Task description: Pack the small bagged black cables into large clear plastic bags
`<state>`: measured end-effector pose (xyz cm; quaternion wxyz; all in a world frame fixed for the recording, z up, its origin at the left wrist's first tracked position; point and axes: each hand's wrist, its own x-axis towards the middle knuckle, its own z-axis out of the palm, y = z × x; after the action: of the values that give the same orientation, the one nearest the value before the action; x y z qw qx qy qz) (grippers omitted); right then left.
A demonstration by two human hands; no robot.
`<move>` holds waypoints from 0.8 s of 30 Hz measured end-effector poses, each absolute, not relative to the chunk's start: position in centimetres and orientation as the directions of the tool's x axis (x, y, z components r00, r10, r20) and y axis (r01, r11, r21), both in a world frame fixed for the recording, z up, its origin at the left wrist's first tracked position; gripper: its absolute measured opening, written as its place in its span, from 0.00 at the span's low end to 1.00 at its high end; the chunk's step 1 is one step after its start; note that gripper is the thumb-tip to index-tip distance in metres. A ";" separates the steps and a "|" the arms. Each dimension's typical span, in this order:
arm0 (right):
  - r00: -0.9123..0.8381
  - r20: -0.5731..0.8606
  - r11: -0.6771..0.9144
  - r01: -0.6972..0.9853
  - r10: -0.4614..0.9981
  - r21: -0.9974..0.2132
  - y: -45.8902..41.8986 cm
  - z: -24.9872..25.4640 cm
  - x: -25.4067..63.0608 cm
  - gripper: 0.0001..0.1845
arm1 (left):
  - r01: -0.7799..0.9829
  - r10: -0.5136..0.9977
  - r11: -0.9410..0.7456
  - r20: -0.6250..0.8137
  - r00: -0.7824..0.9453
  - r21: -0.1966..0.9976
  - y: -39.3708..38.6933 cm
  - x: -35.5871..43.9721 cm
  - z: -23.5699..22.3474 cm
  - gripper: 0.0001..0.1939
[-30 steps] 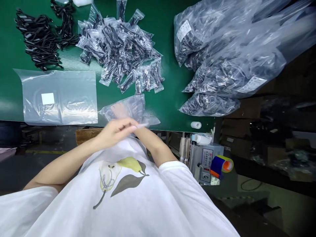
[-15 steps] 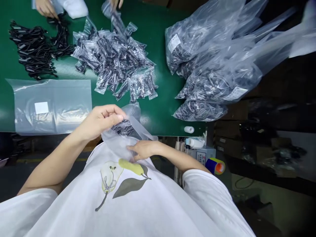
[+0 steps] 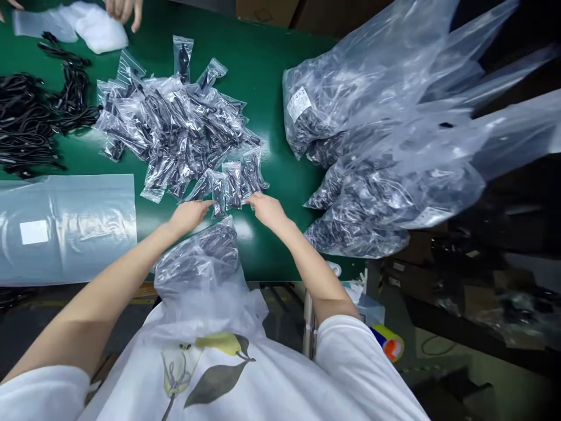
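My left hand [image 3: 190, 216] and my right hand [image 3: 267, 210] reach to the near edge of a pile of small zip bags [image 3: 179, 123] with black cables inside. Between them stands a short row of these zip bags [image 3: 233, 182]. My left fingertips close on the row's left end, and my right fingers pinch its right end. Just below lies a large clear plastic bag [image 3: 199, 257] part-filled with dark cables. Its loose mouth rests against my white shirt, and neither hand holds it.
Full large bags [image 3: 372, 193] fill the right of the green table [image 3: 267, 245]. Flat plastic bags [image 3: 87, 216] with a white label lie left, and loose black cables [image 3: 26, 123] behind them. A co-worker's hand [image 3: 125, 9] is at the far edge. Tape rolls [image 3: 392, 345] sit low right.
Both hands have left the large bag's mouth and moved forward to the small zip bags. The large bag now lies on the table edge. The co-worker's hands have shifted, and the view has turned.
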<state>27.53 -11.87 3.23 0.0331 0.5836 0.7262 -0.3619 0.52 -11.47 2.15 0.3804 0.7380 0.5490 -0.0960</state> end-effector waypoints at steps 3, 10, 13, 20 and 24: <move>-0.441 -0.408 0.317 0.886 0.800 -0.337 -9.1 -1.4 24.9 0.24 | 0.925 0.788 -0.147 -0.523 0.323 0.350 -10.9 3.5 -2.3 0.23; -0.761 -0.191 0.698 0.647 0.621 -0.308 -7.7 -8.4 25.0 0.18 | 0.933 0.833 -0.006 -0.515 0.204 0.360 -13.0 6.4 -4.6 0.31; -0.807 -0.148 0.734 0.584 0.572 -0.347 -8.4 -10.0 25.8 0.19 | 0.907 0.841 0.040 -0.505 0.196 0.419 -13.5 6.2 -5.3 0.29; -0.887 -0.071 0.776 0.435 0.455 -0.457 -7.9 -9.8 23.8 0.26 | 0.819 0.832 0.056 -0.481 0.278 0.571 -13.4 2.6 -6.6 0.26; -0.927 -0.063 0.730 0.331 0.369 -0.598 -6.1 -8.9 22.0 0.36 | 0.772 0.796 0.153 -0.540 0.274 0.617 -13.0 -0.3 -6.0 0.24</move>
<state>22.03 -6.05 -8.89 -0.0299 0.1881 0.9295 -0.3159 -0.26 -13.04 -5.99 0.4621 0.6508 0.6023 0.0130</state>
